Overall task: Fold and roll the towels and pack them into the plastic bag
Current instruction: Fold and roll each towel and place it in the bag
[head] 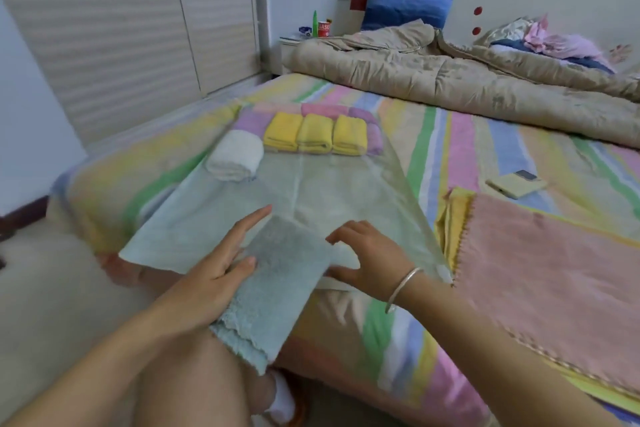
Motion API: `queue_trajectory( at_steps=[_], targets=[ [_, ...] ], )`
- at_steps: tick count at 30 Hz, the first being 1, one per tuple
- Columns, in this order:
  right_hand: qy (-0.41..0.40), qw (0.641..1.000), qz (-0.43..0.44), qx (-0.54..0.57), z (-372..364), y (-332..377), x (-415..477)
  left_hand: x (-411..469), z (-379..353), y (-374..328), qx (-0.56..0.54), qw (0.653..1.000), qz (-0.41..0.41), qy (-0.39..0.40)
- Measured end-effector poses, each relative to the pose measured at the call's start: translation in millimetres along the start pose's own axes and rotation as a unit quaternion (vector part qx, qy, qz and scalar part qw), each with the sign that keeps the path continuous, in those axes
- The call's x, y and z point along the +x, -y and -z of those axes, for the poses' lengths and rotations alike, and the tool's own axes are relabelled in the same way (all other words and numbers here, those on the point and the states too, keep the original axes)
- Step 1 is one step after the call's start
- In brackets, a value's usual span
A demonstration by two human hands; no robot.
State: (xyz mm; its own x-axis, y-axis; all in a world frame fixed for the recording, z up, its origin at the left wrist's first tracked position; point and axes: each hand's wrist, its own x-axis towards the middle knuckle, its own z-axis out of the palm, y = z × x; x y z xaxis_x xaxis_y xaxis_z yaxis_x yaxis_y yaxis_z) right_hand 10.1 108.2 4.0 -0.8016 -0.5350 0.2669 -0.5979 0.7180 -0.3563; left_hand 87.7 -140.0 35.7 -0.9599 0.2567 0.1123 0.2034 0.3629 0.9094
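The pale blue fluffy folded towel (277, 274) lies half over the bed's edge, its front end at the mouth of the clear plastic bag (329, 184), probably for sliding in flat. The left hand (211, 270) pinches it, thumb on top and fingers (249, 222) straight along its left side. The right hand (370, 260), fingers (343, 230) bent over the bag's lip, seems to hold the mouth open. Deeper inside lie three yellow rolled towels (315, 133) and a white rolled towel (235, 156), on the striped bed (450, 135).

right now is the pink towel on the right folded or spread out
Spread out. The pink towel lies flat as one open sheet on the bed, its trimmed edge in view, with no fold or roll showing.
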Motion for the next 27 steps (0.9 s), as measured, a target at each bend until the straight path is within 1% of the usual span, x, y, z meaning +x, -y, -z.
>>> queue_trajectory(
  at_steps=[2, 4, 6, 11, 14, 16, 18, 21, 23, 25, 27],
  targets=[
    [0.052, 0.995, 0.043, -0.076, -14.1, 1.3, 4.2, -9.0, 18.0, 9.0, 0.025, 1.0, -0.01, 0.004],
    [0.066, 0.991, 0.046, -0.105, -20.5, 1.7, 8.1, -13.8, 29.3, 18.5, 0.015, 1.0, -0.006, 0.026],
    [0.073, 0.991, 0.036, -0.109, -24.0, -2.7, 10.3, -16.7, 33.1, 23.2, 0.006, 0.999, 0.005, 0.039],
    [0.097, 0.988, 0.039, -0.116, -30.2, -10.8, 9.1, -20.9, 31.6, 32.7, 0.005, 0.999, 0.016, 0.03],
    [0.088, 0.991, 0.026, -0.1, -31.9, -13.6, 8.1, -19.8, 31.8, 34.9, -0.001, 1.0, 0.021, 0.024],
    [0.051, 0.993, 0.031, -0.103, -34.3, -14.1, 6.7, -19.4, 30.9, 35.2, -0.006, 1.0, 0.021, 0.022],
    [0.008, 0.994, 0.023, -0.11, -35.7, -13.1, 7.7, -19.5, 26.7, 33.5, -0.01, 0.999, 0.02, 0.036],
    [-0.073, 0.994, -0.036, -0.072, -25.8, -6.6, 18.4, -15.0, 10.9, 26.3, -0.018, 0.997, 0.01, 0.073],
    [-0.129, 0.989, -0.062, -0.038, -12.4, -1.2, 28.2, -6.2, -2.2, 22.1, -0.022, 0.997, 0.006, 0.08],
    [-0.164, 0.984, -0.062, -0.025, 1.6, 5.2, 35.7, 8.3, -13.0, 19.4, -0.028, 0.998, 0.001, 0.057],
    [-0.2, 0.978, -0.038, -0.031, 15.5, 14.0, 40.0, 28.2, -19.6, 19.6, -0.023, 1.0, -0.011, -0.002]
  ],
)
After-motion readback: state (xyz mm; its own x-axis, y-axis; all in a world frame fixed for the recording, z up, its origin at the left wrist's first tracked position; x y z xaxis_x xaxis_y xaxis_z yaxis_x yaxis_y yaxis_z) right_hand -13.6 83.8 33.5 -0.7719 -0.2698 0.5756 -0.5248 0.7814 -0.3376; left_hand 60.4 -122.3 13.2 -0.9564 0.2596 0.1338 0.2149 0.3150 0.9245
